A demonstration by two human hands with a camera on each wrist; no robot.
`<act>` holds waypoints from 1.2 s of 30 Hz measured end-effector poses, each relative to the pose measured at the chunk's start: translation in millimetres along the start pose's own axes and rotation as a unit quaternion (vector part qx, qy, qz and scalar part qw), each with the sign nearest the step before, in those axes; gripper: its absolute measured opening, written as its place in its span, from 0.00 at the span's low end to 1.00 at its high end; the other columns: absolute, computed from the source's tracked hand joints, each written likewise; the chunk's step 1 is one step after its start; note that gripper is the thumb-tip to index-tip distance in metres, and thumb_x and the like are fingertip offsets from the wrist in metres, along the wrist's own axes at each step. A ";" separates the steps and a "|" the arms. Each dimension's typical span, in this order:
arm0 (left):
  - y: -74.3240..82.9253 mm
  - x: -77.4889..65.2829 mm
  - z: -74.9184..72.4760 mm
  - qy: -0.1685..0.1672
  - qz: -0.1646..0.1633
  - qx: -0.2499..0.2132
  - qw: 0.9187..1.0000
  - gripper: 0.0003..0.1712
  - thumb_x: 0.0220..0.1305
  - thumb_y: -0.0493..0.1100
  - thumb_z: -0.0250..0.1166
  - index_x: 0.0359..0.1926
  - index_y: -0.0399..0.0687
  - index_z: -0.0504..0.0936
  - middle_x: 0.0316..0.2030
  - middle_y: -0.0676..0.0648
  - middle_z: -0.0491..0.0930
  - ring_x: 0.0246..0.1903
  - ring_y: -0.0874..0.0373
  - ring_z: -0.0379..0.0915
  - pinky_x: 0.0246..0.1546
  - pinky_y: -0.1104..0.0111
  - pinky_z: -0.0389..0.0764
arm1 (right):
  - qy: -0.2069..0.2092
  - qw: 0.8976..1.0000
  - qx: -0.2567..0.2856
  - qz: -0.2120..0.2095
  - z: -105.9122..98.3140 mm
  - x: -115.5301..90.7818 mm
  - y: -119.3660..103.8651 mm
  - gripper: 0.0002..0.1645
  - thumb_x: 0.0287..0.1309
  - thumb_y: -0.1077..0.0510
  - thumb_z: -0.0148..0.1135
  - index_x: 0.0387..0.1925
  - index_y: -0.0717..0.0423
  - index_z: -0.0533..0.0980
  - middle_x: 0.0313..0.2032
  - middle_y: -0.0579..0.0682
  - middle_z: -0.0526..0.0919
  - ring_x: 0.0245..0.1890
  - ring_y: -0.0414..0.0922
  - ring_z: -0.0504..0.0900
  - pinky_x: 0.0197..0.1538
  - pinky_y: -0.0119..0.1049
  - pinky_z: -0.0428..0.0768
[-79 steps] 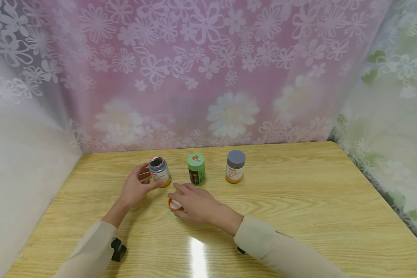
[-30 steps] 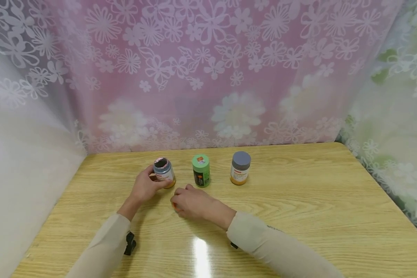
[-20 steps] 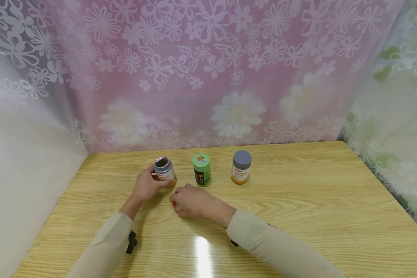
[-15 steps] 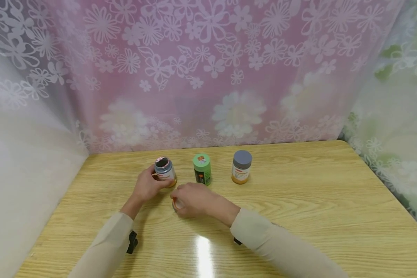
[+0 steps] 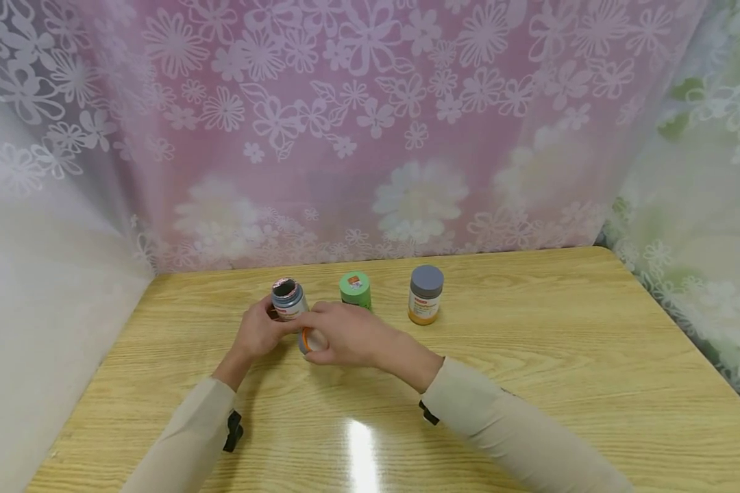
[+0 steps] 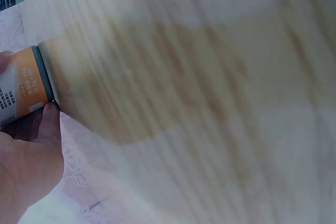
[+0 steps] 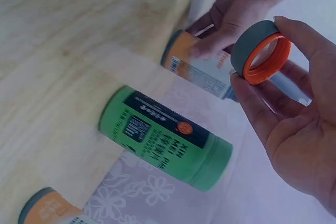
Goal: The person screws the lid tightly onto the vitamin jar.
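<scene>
A grey screw lid (image 7: 252, 51) with an orange inner rim is pinched between the thumb and fingers of my right hand (image 5: 351, 335); its hollow side shows in the right wrist view. An uncapped jar (image 5: 288, 301) with a white and orange label stands upright on the table, torn foil round its dark mouth. My left hand (image 5: 259, 332) grips this jar low on its side, thumb in front. The lid is beside the jar, in front of it and to its right. A green canister (image 7: 165, 137) stands just behind my right hand, which hides its lower part in the head view.
A second jar (image 5: 426, 294), with its grey lid on, stands to the right of the green canister. The wooden table (image 5: 530, 342) ends at a pink floral curtain (image 5: 345, 171) behind. Pale curtains hang at both sides.
My right hand has closed on the lid, lifted it off the tabletop and carried it towards the open jar. My left hand has stayed on the jar, which still stands upright.
</scene>
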State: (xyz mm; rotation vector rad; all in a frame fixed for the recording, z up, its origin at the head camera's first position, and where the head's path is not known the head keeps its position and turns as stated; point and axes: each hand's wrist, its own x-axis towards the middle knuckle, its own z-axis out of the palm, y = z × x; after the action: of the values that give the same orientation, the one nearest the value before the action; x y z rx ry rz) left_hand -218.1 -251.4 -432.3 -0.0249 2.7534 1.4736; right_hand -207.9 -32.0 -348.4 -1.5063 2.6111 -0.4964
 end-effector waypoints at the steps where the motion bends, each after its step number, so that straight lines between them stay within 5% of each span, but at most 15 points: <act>1: -0.1 0.3 0.1 0.000 0.000 0.002 1.000 0.33 0.54 0.47 0.73 0.59 0.42 0.73 0.51 0.40 0.78 0.51 0.46 0.75 0.46 0.58 0.79 | 0.007 1.000 0.001 -0.006 -2.0 -0.6 0.1 0.27 0.58 0.46 0.65 0.60 0.42 0.74 0.42 0.43 0.76 0.37 0.37 0.74 0.39 0.30 0.75; 10: -0.9 1.6 0.9 0.000 -0.010 0.027 1.000 0.28 0.56 0.46 0.72 0.54 0.39 0.75 0.44 0.41 0.78 0.42 0.49 0.76 0.41 0.59 0.78 | 0.051 0.998 -0.028 -0.023 -17.8 -1.2 -2.6 0.24 0.58 0.45 0.65 0.55 0.46 0.77 0.48 0.46 0.77 0.41 0.40 0.77 0.40 0.31 0.77; 24: -3.3 0.3 0.1 0.008 -0.006 0.023 1.000 0.30 0.55 0.46 0.73 0.55 0.37 0.75 0.44 0.40 0.79 0.41 0.49 0.76 0.40 0.61 0.78 | 0.096 0.994 0.050 -0.001 -25.9 3.3 -3.1 0.25 0.59 0.46 0.64 0.56 0.51 0.75 0.52 0.47 0.74 0.44 0.41 0.77 0.45 0.29 0.75; 36: -3.5 1.4 1.0 0.005 -0.001 0.015 1.000 0.35 0.54 0.52 0.73 0.58 0.40 0.74 0.47 0.41 0.79 0.45 0.49 0.76 0.42 0.60 0.79 | 0.182 0.969 0.161 0.042 -11.3 14.7 4.3 0.23 0.56 0.51 0.69 0.49 0.53 0.72 0.48 0.44 0.74 0.45 0.39 0.74 0.49 0.31 0.74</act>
State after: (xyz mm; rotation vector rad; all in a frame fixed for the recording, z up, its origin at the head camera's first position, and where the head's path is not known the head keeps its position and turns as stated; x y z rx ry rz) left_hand -219.4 -252.5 -435.8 -0.0351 2.7807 1.4355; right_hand -221.6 -39.9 -337.9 -1.2942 2.6544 -1.2222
